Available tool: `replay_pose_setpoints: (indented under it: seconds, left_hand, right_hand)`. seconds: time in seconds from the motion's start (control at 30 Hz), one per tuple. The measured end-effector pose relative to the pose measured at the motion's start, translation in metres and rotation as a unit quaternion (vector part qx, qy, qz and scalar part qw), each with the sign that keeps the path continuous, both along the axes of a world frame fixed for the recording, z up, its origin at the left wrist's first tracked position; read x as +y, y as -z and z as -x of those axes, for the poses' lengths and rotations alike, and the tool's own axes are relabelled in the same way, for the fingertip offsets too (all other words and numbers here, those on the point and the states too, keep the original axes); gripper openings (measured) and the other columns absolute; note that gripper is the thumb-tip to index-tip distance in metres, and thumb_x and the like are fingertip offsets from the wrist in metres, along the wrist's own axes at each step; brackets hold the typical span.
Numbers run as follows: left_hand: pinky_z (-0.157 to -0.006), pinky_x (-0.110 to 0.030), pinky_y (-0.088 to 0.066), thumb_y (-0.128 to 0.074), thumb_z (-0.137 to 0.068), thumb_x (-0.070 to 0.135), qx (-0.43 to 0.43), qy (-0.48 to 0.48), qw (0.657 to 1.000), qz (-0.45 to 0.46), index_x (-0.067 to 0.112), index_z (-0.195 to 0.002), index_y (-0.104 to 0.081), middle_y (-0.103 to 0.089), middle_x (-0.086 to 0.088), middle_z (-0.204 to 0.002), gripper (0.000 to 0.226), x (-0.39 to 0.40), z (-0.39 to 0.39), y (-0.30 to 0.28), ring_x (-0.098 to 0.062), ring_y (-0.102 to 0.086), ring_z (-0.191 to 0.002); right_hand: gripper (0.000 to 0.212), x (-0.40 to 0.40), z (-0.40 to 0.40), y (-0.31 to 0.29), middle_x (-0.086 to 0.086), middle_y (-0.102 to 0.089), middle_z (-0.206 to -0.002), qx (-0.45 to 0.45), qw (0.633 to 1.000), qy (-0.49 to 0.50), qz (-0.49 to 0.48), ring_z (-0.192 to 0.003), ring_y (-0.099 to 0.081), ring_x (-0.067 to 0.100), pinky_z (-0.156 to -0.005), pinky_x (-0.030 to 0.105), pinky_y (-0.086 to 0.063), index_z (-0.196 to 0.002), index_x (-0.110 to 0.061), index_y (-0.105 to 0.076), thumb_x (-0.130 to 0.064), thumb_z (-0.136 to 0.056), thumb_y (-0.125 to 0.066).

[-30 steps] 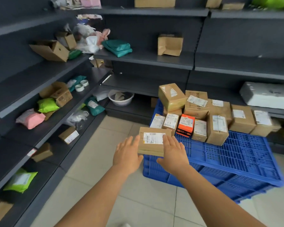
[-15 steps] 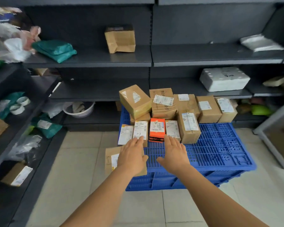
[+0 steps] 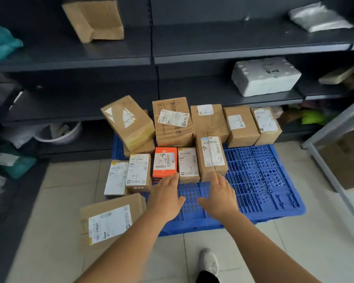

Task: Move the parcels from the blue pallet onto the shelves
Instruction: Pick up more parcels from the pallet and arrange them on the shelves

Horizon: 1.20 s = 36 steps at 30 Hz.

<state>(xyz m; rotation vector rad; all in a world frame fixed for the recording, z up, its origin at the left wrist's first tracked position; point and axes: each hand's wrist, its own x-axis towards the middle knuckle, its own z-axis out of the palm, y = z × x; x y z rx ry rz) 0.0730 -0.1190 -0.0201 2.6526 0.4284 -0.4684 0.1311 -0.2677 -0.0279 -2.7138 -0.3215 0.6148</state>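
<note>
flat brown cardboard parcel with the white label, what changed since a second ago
Both hands let it go: the flat brown cardboard parcel now lies at the blue plastic pallet's front left corner. Left hand and right hand, open, reach toward the small boxes. Stacked parcels unchanged.

Parcels [image 3: 173, 121] at pallet [image 3: 262, 180] rear, shelves [image 3: 213, 54] behind; hands [image 3: 192, 197] in front.

bare forearms, white shoe [image 3: 209, 262]
</note>
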Motion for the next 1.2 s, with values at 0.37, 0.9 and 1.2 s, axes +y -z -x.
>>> replay_pose_setpoints:
  seconds: [0.37, 0.9, 1.2]
  left_hand:
    - [-0.116, -0.038, -0.025, -0.054, -0.095, 0.038, 0.079, -0.115, 0.989, 0.054, 0.011, -0.153, -0.009, -0.019, -0.009, -0.157, 0.078, -0.035, -0.077, 0.09, -0.026, -0.023, -0.143]
    - [-0.117, -0.029, -0.013, -0.051, -0.097, 0.031, 0.028, -0.128, 0.99, 0.057, 0.01, -0.151, -0.022, -0.025, -0.006, -0.155, 0.065, -0.062, -0.116, 0.121, -0.023, -0.016, -0.144]
    - [-0.12, -0.037, -0.012, -0.054, -0.096, 0.033, 0.072, -0.103, 0.989, 0.079, 0.019, -0.153, -0.018, -0.005, -0.008, -0.161, 0.069, -0.046, -0.109, 0.125, -0.028, -0.004, -0.148]
  right_hand:
    - [0.108, -0.017, -0.087, 0.061, 0.009, 0.011, -0.16, 0.063, 0.997, 0.035, -0.019, -0.147, 0.002, 0.03, -0.119, 0.042, -0.011, -0.152, -0.017, 0.014, -0.043, -0.085, -0.067]
    - [0.09, -0.02, -0.119, 0.085, 0.006, 0.017, -0.16, -0.002, 1.0, -0.012, 0.022, -0.148, 0.012, 0.024, -0.12, 0.043, -0.004, -0.153, -0.016, 0.01, -0.046, -0.093, -0.05]
    - [0.1, 0.005, -0.118, 0.089, 0.011, 0.019, -0.158, 0.0, 0.999, 0.015, 0.034, -0.145, 0.001, 0.034, -0.117, 0.047, -0.015, -0.152, -0.023, 0.007, -0.062, -0.084, -0.055]
